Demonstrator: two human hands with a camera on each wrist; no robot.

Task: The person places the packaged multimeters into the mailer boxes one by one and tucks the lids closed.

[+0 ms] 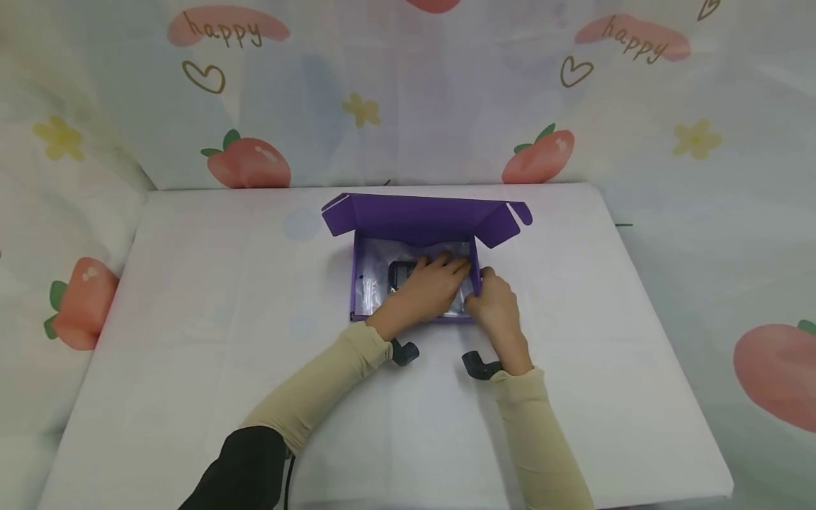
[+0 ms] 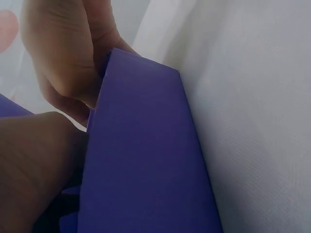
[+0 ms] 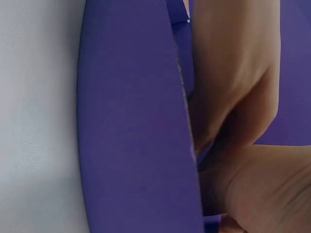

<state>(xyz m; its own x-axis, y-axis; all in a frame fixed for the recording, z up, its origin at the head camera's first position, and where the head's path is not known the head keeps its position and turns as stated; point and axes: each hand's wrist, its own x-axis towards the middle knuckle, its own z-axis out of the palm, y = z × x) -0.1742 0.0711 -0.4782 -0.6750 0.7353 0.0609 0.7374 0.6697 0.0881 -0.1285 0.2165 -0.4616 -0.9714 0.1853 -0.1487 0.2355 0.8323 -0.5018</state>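
An opened purple cardboard box sits on the white table with its lid raised at the back. Inside lie clear plastic packaging and a dark object, partly covered by my left hand, kind not clear. My left hand reaches into the right half of the box, its fingers spread and pointing down. What those fingertips touch is hidden. At the right wall of the box, my right hand grips the edge with bent fingers. Both wrist views show the box's purple side close up, hands at its rim.
The white table spreads around the box on all sides. A black wrist mount sits by the left wrist and another by the right. Patterned cloth with fruit and flowers hangs behind and at both sides.
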